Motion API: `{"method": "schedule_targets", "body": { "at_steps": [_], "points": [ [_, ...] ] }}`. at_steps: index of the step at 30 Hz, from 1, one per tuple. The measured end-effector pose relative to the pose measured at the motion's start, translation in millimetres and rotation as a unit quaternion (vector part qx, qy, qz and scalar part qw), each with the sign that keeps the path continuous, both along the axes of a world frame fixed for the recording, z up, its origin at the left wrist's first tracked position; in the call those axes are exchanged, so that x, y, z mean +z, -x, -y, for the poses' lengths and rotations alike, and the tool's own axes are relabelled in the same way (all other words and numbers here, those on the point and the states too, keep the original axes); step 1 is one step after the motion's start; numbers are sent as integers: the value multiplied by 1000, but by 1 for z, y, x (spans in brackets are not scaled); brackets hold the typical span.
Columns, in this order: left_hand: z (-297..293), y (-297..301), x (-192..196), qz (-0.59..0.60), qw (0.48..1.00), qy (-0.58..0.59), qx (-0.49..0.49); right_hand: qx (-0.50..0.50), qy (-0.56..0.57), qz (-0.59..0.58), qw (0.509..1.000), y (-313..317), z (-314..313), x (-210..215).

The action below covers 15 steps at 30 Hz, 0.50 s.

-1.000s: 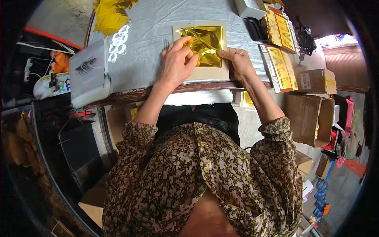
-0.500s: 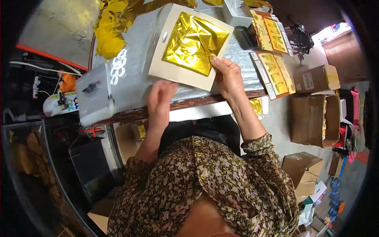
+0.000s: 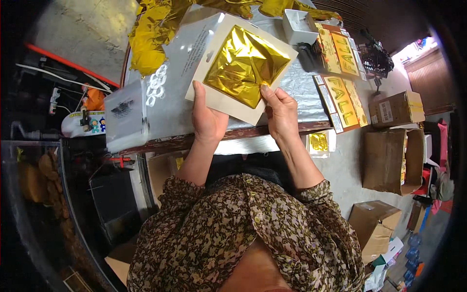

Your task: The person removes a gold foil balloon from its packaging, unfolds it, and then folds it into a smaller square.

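A beige hang card (image 3: pixel 195 92) with a slot at its left edge is tilted above the table in front of me. Folded shiny gold foil (image 3: pixel 243 68) lies flat on its face. My left hand (image 3: pixel 208 117) holds the card's lower left corner, thumb against the front and fingers mostly behind. On the lower right, my right hand (image 3: pixel 282 109) pinches the card and foil edge between thumb and fingers. Behind the card lies a clear plastic bag (image 3: pixel 192 39) with small dark print.
White rings (image 3: pixel 155 86) and a stack of clear bags (image 3: pixel 125 119) lie on the table's left. Loose gold foil (image 3: pixel 148 53) spreads along the back. On the right are a small white box (image 3: pixel 298 28) and printed orange packages (image 3: pixel 343 102). Cardboard boxes (image 3: pixel 391 163) stand beyond the table.
My left hand has come up from below the card and now grips its lower left corner. The card has shifted slightly right and down in view; my right hand keeps its pinch.
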<state>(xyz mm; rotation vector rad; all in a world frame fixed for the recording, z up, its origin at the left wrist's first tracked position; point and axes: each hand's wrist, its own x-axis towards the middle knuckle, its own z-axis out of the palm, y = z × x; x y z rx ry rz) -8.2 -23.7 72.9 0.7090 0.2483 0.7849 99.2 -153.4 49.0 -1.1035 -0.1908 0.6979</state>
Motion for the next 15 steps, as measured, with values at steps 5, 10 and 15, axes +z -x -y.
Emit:
{"method": "schedule_targets", "body": {
  "at_steps": [5, 10, 15],
  "points": [
    [7, -2, -4, 21, 998, 58, -22, -64, -85, -41, 993, 11, -6, -6],
    [15, 0, -19, 3, 998, 47, -31, -92, -74, -13, 993, 19, -15, -7],
    [17, -3, -18, -40, 997, -49, -49, -114, -83, -3, 990, 23, -18, 5]
  ]
}}
